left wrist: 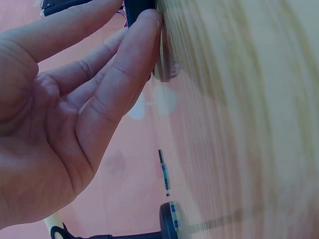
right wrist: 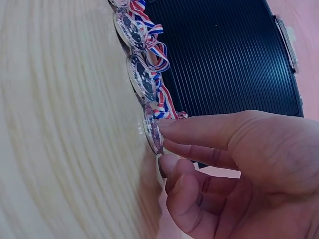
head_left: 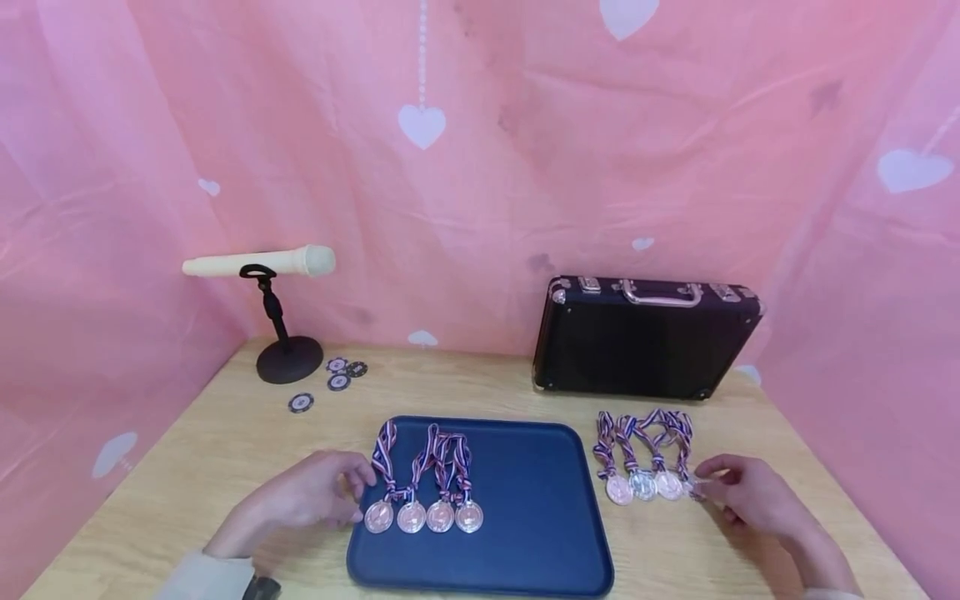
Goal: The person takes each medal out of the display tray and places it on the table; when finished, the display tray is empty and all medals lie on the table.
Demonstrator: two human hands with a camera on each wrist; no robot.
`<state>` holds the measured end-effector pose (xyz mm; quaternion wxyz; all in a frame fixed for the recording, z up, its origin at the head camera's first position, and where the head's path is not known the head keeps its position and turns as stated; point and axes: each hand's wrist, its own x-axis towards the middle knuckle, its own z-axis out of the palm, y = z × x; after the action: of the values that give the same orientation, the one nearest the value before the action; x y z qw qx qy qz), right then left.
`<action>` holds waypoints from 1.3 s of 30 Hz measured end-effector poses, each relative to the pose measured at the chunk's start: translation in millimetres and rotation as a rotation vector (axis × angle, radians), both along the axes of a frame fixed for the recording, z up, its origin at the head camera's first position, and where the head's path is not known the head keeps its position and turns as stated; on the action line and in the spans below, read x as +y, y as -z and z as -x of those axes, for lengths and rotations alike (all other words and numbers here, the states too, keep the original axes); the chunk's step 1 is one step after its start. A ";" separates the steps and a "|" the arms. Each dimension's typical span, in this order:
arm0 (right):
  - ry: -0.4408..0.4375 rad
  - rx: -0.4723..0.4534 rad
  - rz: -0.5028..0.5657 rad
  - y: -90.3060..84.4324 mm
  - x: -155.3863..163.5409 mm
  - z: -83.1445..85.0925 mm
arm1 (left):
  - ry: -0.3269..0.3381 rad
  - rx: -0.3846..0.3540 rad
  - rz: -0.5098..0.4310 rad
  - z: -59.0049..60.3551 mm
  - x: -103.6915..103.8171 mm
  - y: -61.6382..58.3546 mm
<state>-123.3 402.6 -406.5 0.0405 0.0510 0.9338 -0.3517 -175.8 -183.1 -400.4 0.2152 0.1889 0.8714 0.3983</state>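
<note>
Four medals point(head_left: 423, 515) lined up on blue tray point(head_left: 525, 533), left hand point(head_left: 315, 496) relaxed, touching tray's edge; right hand point(head_left: 750, 492) pinching end medal point(head_left: 693, 487) of tabletop point(head_left: 225, 450) row.

Your left hand point(left wrist: 65, 114) is reaching its fingertips point(left wrist: 147, 25) against a dark tray edge point(left wrist: 139, 7) on the wooden table point(left wrist: 249, 109), with poker chips point(left wrist: 163, 172) lying beyond.

Head view looks down at table point(head_left: 225, 450); wrist views hug its surface.
</note>
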 end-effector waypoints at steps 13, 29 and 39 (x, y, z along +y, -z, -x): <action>-0.002 0.185 -0.045 -28.2 -42.6 4.6 | 0.012 0.050 0.053 1.9 3.1 -0.7; -0.262 0.023 0.374 -27.8 -188.3 29.6 | -0.029 0.028 0.069 -1.0 3.7 -2.1; -0.294 -0.038 0.354 -3.5 -251.8 23.9 | -0.060 0.017 0.083 -0.3 4.6 -1.6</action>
<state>-147.2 150.7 -403.0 0.1175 -0.0868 0.8540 -0.4994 -175.4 -178.6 -398.8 0.2033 0.1571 0.8943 0.3663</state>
